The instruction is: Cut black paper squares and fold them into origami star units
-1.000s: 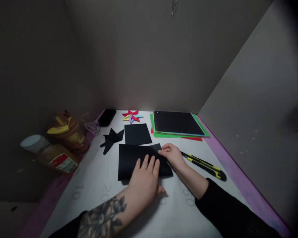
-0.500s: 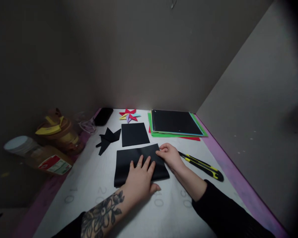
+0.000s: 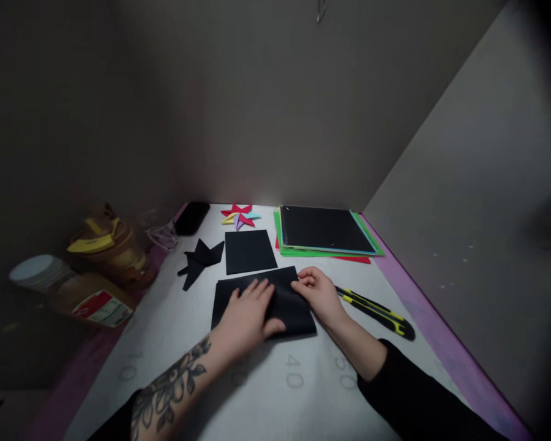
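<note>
1. Change noted: against half a second ago, my left hand point(image 3: 248, 312) has slid up the folded black sheet point(image 3: 291, 309). Its fingertips now rest close to the far edge, and the thumb, which hung off the near edge, lies on the paper.
2. Change noted: the rounded bulge along the near edge has gone down; that edge now looks thin and flat.
3. Finding: I judge the fold to be largely pressed, with the layers nearly aligned. At the far left a second edge shows, so the match there seems slightly off.
4. Hands: apart from each other, a strip of paper between them. My left is spread flat, palm down; my right hand point(image 3: 319, 297) pinches the far right corner between thumb and finger.
5. Position: the sheet lies on the worktop point(image 3: 321, 398) in front of me, just nearer than the black square point(image 3: 250, 251), with the cutter point(image 3: 381, 313) to the right of my right hand.
6. Container, left side: a clear jar point(image 3: 98, 306), white-lidded, red label, brownish contents. I cannot identify the contents.
7. Container, behind the jar: a brown cup point(image 3: 123, 257) with a yellow part on top. Its interior is hidden, so I cannot tell what it holds.
</note>
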Motion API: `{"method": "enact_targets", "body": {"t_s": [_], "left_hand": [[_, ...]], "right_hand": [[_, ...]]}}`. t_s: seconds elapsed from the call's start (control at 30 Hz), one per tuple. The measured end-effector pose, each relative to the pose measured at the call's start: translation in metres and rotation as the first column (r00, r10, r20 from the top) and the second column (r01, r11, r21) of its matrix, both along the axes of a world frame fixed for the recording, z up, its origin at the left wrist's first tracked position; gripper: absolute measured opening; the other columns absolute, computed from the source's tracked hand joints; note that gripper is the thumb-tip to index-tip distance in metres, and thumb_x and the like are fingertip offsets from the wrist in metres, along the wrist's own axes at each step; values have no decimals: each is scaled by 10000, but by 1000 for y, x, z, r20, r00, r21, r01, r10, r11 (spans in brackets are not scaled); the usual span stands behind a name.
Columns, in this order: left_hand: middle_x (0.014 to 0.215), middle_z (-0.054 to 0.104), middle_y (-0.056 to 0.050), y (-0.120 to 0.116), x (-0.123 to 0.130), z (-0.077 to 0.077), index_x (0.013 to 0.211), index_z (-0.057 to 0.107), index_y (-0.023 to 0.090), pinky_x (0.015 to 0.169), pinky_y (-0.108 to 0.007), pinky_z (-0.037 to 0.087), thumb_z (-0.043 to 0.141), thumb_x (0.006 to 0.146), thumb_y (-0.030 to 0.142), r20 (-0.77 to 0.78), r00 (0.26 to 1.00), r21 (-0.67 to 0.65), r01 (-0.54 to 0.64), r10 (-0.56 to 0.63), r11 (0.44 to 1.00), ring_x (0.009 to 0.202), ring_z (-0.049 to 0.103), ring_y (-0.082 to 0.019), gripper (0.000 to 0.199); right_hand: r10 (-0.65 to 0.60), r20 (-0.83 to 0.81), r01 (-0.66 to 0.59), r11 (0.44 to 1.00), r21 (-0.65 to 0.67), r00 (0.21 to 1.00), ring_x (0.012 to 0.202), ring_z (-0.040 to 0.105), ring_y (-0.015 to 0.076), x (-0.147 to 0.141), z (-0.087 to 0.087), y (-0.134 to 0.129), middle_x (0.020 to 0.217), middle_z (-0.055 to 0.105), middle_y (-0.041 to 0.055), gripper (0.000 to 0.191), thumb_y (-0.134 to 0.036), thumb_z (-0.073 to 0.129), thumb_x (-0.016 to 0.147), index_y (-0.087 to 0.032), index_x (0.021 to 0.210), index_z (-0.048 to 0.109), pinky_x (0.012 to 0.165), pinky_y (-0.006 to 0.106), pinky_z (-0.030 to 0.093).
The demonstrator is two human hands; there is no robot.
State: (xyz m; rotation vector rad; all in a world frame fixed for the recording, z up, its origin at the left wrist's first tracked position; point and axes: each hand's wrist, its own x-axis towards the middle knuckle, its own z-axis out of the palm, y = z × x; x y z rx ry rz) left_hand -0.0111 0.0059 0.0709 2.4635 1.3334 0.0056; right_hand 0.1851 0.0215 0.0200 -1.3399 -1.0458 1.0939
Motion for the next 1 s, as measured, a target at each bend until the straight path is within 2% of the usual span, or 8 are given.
{"method": "enact_targets", "body": {"t_s": [0.07, 0.17, 0.23, 0.3, 0.43, 0.63, 0.87, 1.0], "left_hand": [[1464, 358, -130, 17, -10, 6, 1387, 406, 176, 1048, -537, 305, 567, 836, 376, 66, 990, 165, -132, 123, 977, 1340, 323, -333, 607], [1281, 582, -114, 42, -21, 15, 1290, 524, 174, 1012, -484, 372, 545, 864, 240, 266, 959, 311, -181, 98, 933, 1157, 546, -273, 432], [1084, 696, -78, 52, -23, 24, 1154, 632, 186, 907, -391, 472, 537, 872, 216, 436, 899, 344, -212, 45, 915, 973, 643, -220, 299], [957, 731, -48, 57, -20, 35, 1027, 693, 198, 797, -310, 518, 565, 859, 219, 587, 810, 344, -265, 15, 901, 859, 672, -186, 213], [890, 742, -18, 54, -10, 53, 935, 720, 213, 742, -267, 531, 617, 824, 215, 720, 693, 356, -317, -42, 879, 795, 685, -165, 152], [863, 744, -23, 45, -4, 55, 958, 716, 201, 681, -245, 543, 602, 828, 180, 743, 656, 377, -250, -129, 892, 744, 687, -150, 174], [824, 738, 0, 43, -5, 57, 880, 715, 207, 684, -232, 522, 630, 806, 207, 703, 710, 316, -249, -50, 915, 721, 675, -140, 113], [809, 729, 23, 44, -7, 60, 839, 703, 221, 662, -219, 502, 605, 819, 226, 667, 745, 263, -238, 2, 935, 713, 663, -129, 100]], "right_hand": [[-21, 42, 17, 994, 108, 999, 583, 532, 122, 3, 14, -1, 637, 568, -36, 281, -320, 726, 646, -201, 816, 537, 582, 258, 424], [-118, 145, 72, 955, 286, 982, 667, 569, 140, 11, 44, -1, 735, 602, -6, 242, -307, 718, 673, -207, 833, 567, 639, 278, 458], [-187, 195, 104, 923, 371, 963, 686, 579, 145, 18, 65, -1, 762, 609, 3, 224, -301, 719, 680, -209, 832, 582, 642, 282, 468], [-245, 213, 134, 892, 433, 946, 689, 584, 145, 26, 84, -2, 764, 609, 3, 212, -289, 722, 682, -213, 833, 594, 635, 280, 474], [-318, 201, 183, 848, 497, 926, 675, 591, 140, 39, 106, -5, 764, 619, 0, 217, -275, 735, 677, -221, 848, 612, 620, 277, 483], [-375, 196, 229, 824, 518, 906, 650, 596, 139, 48, 110, -6, 737, 626, -1, 220, -268, 753, 656, -219, 829, 627, 597, 274, 485], [-367, 210, 219, 831, 511, 906, 659, 605, 147, 50, 105, -4, 751, 635, 4, 239, -290, 758, 650, -221, 835, 625, 601, 283, 491], [-318, 182, 201, 858, 472, 931, 647, 599, 142, 50, 101, -1, 734, 634, 0, 241, -283, 756, 648, -224, 837, 619, 586, 271, 480]]}}
